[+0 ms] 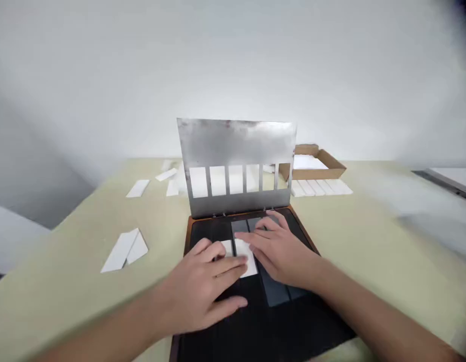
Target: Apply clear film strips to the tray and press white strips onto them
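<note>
Pale green tabletop [67,301] | black rectangular mat [251,317], slotted brushed-steel plate [235,143] hinged upright behind it | I press white rectangular strips [245,256] onto the mat under my left hand [200,286] and right hand [278,249] | fingers spread flat, pinching nothing

We have a pale green table [59,306] filling the lower part of the view, with a plain white wall [233,60] behind it. Toward the left, we find two white strips [124,250] lying across each other, and farther back a few loose white strips [137,188] lie apart on the tabletop. At the back right, we see an open cardboard box [333,165] holding a white stack [308,162]. Just in front of it, we count a neat row of white bars [319,187] set side by side. At the far right edge, we can make out a flat white panel [453,177] with a dark rim, slightly blurred.
</note>
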The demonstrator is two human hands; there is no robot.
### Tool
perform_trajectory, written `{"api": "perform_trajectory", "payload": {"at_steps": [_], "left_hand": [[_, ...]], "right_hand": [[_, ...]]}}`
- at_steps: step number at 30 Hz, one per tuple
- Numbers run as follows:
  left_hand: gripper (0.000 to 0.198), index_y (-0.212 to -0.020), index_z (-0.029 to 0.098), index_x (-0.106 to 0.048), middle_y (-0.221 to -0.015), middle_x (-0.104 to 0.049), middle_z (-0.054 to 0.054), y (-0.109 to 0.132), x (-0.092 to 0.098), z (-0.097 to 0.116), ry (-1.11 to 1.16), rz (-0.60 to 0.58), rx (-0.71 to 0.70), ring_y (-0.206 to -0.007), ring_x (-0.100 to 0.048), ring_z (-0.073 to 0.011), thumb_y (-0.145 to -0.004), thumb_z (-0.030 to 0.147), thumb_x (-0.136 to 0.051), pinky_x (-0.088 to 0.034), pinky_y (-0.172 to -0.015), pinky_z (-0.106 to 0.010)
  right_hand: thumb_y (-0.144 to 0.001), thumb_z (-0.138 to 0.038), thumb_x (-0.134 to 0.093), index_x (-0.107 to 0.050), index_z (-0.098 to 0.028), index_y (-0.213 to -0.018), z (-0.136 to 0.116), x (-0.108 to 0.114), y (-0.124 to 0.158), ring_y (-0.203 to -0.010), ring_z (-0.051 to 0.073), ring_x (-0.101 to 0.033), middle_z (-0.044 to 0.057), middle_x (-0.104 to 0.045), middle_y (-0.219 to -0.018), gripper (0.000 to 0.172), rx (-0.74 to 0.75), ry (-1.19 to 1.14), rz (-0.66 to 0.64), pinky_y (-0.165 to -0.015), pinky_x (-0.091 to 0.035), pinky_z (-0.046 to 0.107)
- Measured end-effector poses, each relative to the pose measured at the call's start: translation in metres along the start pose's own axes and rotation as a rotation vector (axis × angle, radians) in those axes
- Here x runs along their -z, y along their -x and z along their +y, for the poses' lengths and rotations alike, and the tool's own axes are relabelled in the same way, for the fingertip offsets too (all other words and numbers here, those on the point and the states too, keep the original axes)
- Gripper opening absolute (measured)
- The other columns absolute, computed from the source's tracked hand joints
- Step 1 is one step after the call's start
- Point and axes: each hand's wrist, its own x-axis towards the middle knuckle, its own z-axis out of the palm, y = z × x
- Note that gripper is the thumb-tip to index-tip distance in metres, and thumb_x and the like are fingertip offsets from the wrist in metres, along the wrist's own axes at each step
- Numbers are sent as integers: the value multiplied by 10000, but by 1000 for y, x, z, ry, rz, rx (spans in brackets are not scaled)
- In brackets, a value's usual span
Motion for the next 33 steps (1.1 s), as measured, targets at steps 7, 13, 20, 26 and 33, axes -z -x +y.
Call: {"api": "perform_trajectory", "payload": {"at_steps": [7,13,20,26,33], "left_hand": [[397,-1333,188,-644,-1298,-726,-22,3,0,-1,31,-57,1,-984,-522,-240,-1040,455,-632,-329,-834,-419],[425,-1356,176,-634,-1310,-723,-40,4,-3,-2,25,-53,-7,-997,-534,-247,-1037,457,-639,-332,-846,-420],[438,-1344,179,-656,-1295,-742,-43,3,-2,1,-22,-1,-21,-978,-556,-246,-1022,476,-660,-343,-844,-424],[428,-1326,188,-674,-1301,-743,-12,2,-2,0,-34,21,-35,-971,-545,-239,-1016,484,-673,-340,-830,-419],[414,-1302,191,-685,-1211,-761,-47,2,-1,2,-47,23,-28,-952,-564,-242,-1013,487,-675,-346,-824,-414]], "right_hand": [[-1111,-477,-419,-533,-201,-1540,-3,-4,-2,-1564,406,-240,127,-354,-1712,523,-115,140,76,-1236,-216,650],[-1106,-540,-403,-575,-202,-1501,2,-8,-3,-1632,412,-57,96,-281,-1748,548,-141,152,-27,-1268,-142,677],[-1066,-407,-587,-674,-247,-1235,3,-8,-4,-1430,296,-478,39,-733,-1328,249,-102,-49,70,-1276,-79,596],[-1045,-284,-630,-651,-256,-1330,5,-13,-3,-1172,239,-616,14,-795,-1085,287,-33,-20,159,-1249,-111,587],[-1037,-238,-610,-738,-236,-1113,3,-13,-1,-1153,237,-604,-3,-794,-1151,149,80,46,182,-1245,-181,562]]}}
